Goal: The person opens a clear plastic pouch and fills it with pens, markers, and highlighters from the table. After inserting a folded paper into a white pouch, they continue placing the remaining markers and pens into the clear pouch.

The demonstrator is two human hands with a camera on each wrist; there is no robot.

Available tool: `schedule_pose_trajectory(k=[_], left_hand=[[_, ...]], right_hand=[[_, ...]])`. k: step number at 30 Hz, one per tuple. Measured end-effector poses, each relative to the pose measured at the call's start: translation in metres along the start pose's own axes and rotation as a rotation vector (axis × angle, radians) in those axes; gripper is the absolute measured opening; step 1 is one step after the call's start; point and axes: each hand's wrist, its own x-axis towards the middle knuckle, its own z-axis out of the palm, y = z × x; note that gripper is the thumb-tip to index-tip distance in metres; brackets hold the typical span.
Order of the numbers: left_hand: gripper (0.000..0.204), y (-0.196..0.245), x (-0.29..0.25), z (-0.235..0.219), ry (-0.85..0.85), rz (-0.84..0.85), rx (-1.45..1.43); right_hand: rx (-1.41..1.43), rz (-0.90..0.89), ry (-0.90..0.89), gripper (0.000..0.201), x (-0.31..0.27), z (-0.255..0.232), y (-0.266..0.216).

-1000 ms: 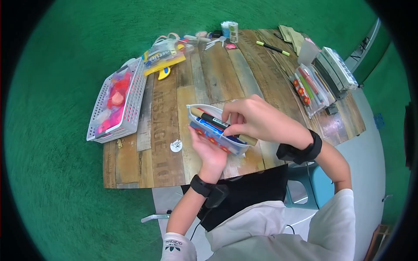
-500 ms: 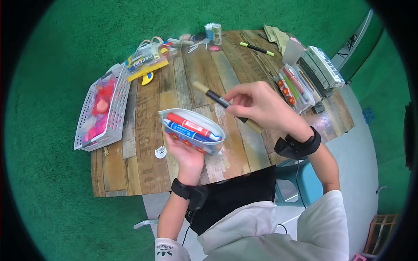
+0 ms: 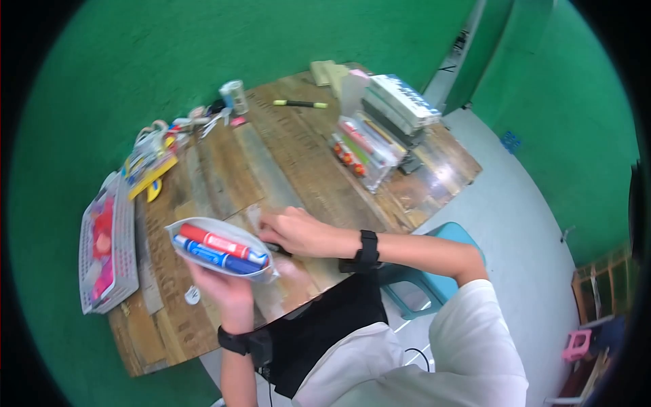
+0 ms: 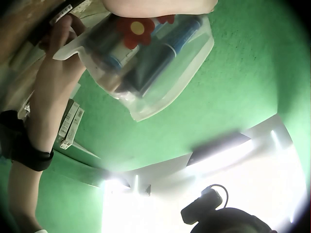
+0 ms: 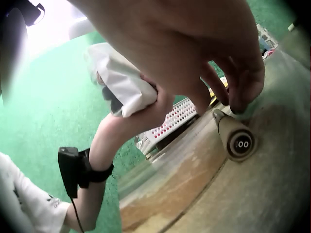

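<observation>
My left hand [image 3: 227,288] holds a clear zip pencil pouch [image 3: 178,230] from below, its mouth spread. A red marker [image 3: 213,241] and a blue marker [image 3: 203,252] lie inside it; a red flower print [image 4: 136,32] shows on its wall in the left wrist view. To the right of the pouch, my right hand [image 3: 295,233] is low over the tabletop, its fingers bent round a black marker [image 4: 63,13] with tan ends. One tan end [image 5: 235,141] faces the camera in the right wrist view, close over the wood. The hand hides much of this marker in the head view.
A white basket [image 3: 125,285] of pink and red items stands at the left edge. Bagged tools [image 3: 150,169] and small items lie along the far edge. A black-and-yellow marker [image 3: 300,104], another pen pouch [image 3: 366,150] and boxes [image 3: 403,98] are further right. A teal stool [image 3: 447,247] stands beside the table.
My right hand drew the black marker out of the pouch and carried it down to the table, right of the pouch. My left hand keeps the pouch. The head view turned right.
</observation>
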Motion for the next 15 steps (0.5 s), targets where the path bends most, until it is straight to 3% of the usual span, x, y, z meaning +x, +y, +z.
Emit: schedule_pose_trajectory(k=[3,4,7,9,10,13,15], left_hand=[[0.043,-0.006,0.000,0.003,0.001,-0.090,-0.017],[0.046,-0.009,-0.001,0.008,0.054,-0.119,0.000],[0.050,-0.023,-0.002,0.005,-0.018,-0.174,0.024],[0.052,-0.033,-0.004,0.005,-0.101,-0.190,0.024],[0.050,-0.040,-0.007,0.012,-0.080,-0.167,0.033],[0.048,-0.048,-0.017,0.025,-0.087,-0.177,0.000],[0.049,-0.053,-0.017,0.028,-0.110,-0.228,0.005]], right_hand=[[0.430,0.113,0.098,0.028,0.000,-0.020,-0.016],[0.420,0.129,0.109,0.028,-0.004,-0.026,-0.021],[0.442,0.033,0.138,0.043,-0.013,-0.040,-0.041],[0.121,0.066,0.083,0.061,-0.022,-0.046,-0.052],[0.110,0.074,0.091,0.075,-0.023,-0.047,-0.051],[-0.003,0.180,0.100,0.078,-0.027,-0.053,-0.049],[-0.024,0.160,0.118,0.075,-0.032,-0.059,-0.054]])
